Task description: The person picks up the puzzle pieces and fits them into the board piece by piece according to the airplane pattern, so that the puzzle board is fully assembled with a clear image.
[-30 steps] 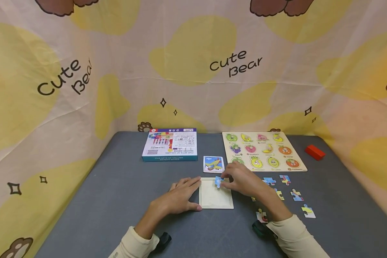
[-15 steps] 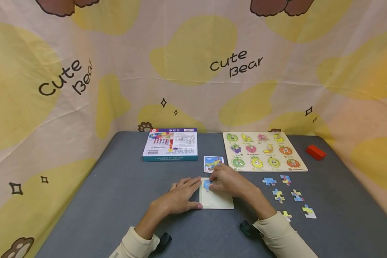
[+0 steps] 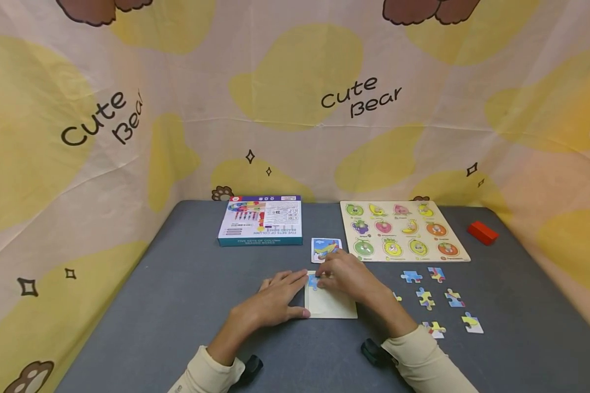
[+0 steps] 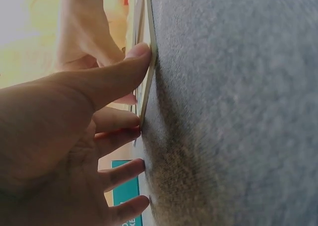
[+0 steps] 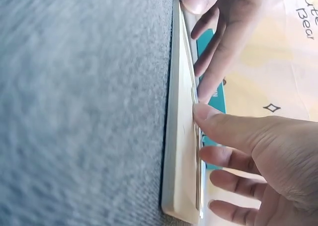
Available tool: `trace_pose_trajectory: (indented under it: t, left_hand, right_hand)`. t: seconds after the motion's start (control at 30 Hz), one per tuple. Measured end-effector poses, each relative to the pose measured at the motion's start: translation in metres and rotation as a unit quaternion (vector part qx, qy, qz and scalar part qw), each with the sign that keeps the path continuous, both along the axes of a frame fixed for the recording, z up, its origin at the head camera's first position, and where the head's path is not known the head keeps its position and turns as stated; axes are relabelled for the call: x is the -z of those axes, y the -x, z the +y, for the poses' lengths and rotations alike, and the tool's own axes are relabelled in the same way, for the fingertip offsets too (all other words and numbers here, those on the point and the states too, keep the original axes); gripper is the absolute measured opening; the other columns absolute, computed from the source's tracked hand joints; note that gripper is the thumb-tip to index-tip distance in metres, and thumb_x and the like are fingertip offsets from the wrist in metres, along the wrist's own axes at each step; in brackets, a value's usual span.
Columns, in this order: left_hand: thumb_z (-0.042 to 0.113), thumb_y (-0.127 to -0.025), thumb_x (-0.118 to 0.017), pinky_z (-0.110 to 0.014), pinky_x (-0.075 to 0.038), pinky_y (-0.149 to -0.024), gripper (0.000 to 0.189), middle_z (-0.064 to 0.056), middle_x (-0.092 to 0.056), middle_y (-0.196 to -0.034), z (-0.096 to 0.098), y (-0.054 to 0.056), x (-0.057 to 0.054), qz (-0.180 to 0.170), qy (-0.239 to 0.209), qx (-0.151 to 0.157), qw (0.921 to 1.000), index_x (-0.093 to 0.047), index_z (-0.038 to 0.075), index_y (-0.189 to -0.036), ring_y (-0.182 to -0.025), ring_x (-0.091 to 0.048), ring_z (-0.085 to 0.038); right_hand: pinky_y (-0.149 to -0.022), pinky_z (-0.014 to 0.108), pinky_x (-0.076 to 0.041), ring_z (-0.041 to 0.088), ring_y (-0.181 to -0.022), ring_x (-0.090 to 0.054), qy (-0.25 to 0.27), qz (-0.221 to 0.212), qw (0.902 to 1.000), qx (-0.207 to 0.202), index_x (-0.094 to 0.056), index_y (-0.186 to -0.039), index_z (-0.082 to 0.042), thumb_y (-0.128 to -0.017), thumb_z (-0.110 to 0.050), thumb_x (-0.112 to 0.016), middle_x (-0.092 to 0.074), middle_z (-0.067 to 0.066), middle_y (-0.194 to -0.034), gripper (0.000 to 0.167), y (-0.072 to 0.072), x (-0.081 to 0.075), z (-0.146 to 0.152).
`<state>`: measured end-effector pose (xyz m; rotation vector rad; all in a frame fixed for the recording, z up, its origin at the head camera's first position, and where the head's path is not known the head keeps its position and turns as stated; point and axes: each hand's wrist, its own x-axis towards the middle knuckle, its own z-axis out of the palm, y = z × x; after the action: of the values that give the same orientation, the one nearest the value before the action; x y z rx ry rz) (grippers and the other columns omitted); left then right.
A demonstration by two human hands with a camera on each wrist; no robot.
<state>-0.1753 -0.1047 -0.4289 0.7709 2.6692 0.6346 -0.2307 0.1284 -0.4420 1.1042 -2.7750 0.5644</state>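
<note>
A shallow pale wooden puzzle tray [image 3: 331, 307] lies on the grey table. In its upper left corner is a light-blue jigsaw piece [image 3: 312, 282], partly covered by fingers. My right hand [image 3: 349, 277] pinches this piece between thumb and forefinger, low over the tray. Along the tray's left edge rests my left hand [image 3: 271, 304], fingers stretched out; in the left wrist view its thumb [image 4: 138, 51] touches the tray's rim. Just behind the tray lies a small picture card [image 3: 320, 249] with a yellow aeroplane, partly hidden by my right hand.
Several loose jigsaw pieces [image 3: 425, 298] lie to the right, some partly behind my right forearm. At the back are a teal-edged box [image 3: 260, 221], a fruit picture board [image 3: 405, 232] and a red block [image 3: 482, 233]. A printed cloth [image 3: 285, 76] hangs behind the table.
My right hand has carried the blue jigsaw piece leftward across the tray to its upper left corner. In the last half second it shifted only slightly. My left hand has stayed in place.
</note>
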Motion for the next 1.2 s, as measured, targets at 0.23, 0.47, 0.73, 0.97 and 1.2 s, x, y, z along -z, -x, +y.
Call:
trace_pose_trajectory:
  t: [0.23,0.47,0.73,0.97,1.2]
  left_hand:
    - [0.042,-0.098,-0.075,-0.071,-0.027,-0.117,0.076,-0.010,-0.040,-0.169,0.001,0.000,0.003,0.016,-0.002,0.000,0.9999,-0.046,0.010,-0.161,-0.155,-0.033,-0.039]
    - [0.033,-0.100,-0.074,-0.070,-0.030,-0.114,0.070,-0.009,-0.039,-0.169,0.004,0.000,0.002,0.024,-0.004,0.030,0.9992,-0.046,0.015,-0.162,-0.154,-0.033,-0.038]
    - [0.035,-0.103,-0.071,-0.067,-0.029,-0.115,0.068,-0.002,-0.041,-0.168,0.007,0.000,0.002,0.026,0.028,0.037,0.9986,-0.045,0.017,-0.163,-0.155,-0.031,-0.037]
    - [0.035,-0.102,-0.072,-0.067,-0.030,-0.114,0.068,-0.002,-0.041,-0.168,0.007,0.000,0.003,0.031,0.026,0.043,0.9983,-0.046,0.017,-0.162,-0.154,-0.033,-0.037]
    - [0.036,-0.102,-0.071,-0.067,-0.029,-0.115,0.069,-0.002,-0.040,-0.169,0.005,-0.001,0.003,0.030,0.028,0.036,0.9985,-0.044,0.018,-0.163,-0.155,-0.032,-0.037]
  right_hand:
    - [-0.084,0.043,-0.054,0.025,-0.100,-0.068,0.001,-0.001,0.9995,0.032,-0.084,-0.100,-0.013,-0.087,-0.020,-0.088,-0.077,0.003,-0.103,0.015,-0.002,0.000,-0.003]
    - [-0.080,0.040,-0.054,0.021,-0.094,-0.066,0.006,-0.009,0.9991,0.040,-0.084,-0.101,-0.011,-0.087,-0.020,-0.088,-0.075,0.003,-0.098,0.016,-0.002,0.001,-0.003]
    - [-0.084,0.041,-0.053,0.020,-0.095,-0.065,0.010,-0.038,0.9978,0.053,-0.084,-0.106,-0.009,-0.088,-0.023,-0.088,-0.074,0.004,-0.101,0.023,-0.003,-0.001,0.000]
    - [-0.087,0.041,-0.054,0.018,-0.095,-0.064,0.037,-0.077,0.9946,0.059,-0.082,-0.109,-0.009,-0.090,-0.024,-0.086,-0.075,0.000,-0.101,0.024,-0.003,-0.001,0.014]
    - [-0.094,0.046,-0.053,0.017,-0.101,-0.063,0.036,-0.106,0.9918,0.062,-0.081,-0.115,-0.012,-0.093,-0.028,-0.083,-0.074,-0.004,-0.107,0.027,-0.007,-0.004,0.042]
